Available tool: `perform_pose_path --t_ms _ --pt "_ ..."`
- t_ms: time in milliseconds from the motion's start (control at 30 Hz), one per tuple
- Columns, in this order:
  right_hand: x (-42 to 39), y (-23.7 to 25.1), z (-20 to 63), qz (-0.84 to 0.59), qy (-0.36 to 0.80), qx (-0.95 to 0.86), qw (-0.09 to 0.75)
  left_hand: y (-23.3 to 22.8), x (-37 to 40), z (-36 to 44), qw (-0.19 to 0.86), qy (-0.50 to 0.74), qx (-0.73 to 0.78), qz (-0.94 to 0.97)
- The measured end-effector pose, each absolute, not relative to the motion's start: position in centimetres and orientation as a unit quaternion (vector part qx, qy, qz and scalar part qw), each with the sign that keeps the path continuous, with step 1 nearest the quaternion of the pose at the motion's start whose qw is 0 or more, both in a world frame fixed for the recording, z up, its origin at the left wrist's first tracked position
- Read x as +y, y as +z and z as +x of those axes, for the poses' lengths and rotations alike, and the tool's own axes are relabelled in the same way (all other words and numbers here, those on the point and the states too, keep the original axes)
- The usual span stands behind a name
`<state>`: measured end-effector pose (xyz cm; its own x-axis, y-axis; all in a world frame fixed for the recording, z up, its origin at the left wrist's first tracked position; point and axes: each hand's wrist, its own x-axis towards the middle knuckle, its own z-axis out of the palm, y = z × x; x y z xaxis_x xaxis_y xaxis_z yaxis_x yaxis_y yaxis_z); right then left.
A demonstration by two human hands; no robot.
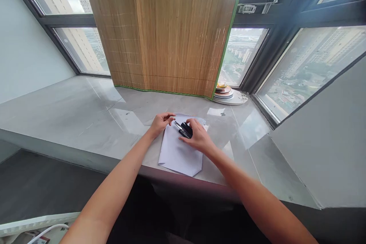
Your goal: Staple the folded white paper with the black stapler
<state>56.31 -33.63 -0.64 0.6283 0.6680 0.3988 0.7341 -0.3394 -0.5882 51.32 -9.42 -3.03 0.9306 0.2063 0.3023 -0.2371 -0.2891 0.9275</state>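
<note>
Both our hands work on white paper (178,150) lying at the grey counter (85,114) edge: right hand (198,137) clenched on a black stapler (185,129), left hand (161,122) pinching the paper's top.

The stapler (185,129) is black with a silver metal strip, lying on plain white paper (178,152). The surface (71,110) is pale grey, faintly veined. The bamboo blind (168,30) is tan, finely striped, edged green.

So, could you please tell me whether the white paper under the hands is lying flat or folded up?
Lying flat: the white paper rests spread on the grey sill, its near corners showing, with the black stapler on its far end.
</note>
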Motion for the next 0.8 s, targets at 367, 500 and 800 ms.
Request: perform_pose_path --t_ms 367,500,800 --pt "-33.7 -2.3 55.8 -0.839 -0.057 -0.403 0.361 -2.7 -9.5 51.6 0.382 0.159 -0.109 0.904" --pt "-33.7 -2.3 55.7 -0.840 -0.048 -0.397 0.366 -2.7 -9.7 51.8 0.359 0.145 -0.119 0.914" --pt "-33.8 -2.3 55.7 -0.836 -0.041 -0.394 0.379 -2.6 -9.9 51.8 0.377 0.131 -0.135 0.907"
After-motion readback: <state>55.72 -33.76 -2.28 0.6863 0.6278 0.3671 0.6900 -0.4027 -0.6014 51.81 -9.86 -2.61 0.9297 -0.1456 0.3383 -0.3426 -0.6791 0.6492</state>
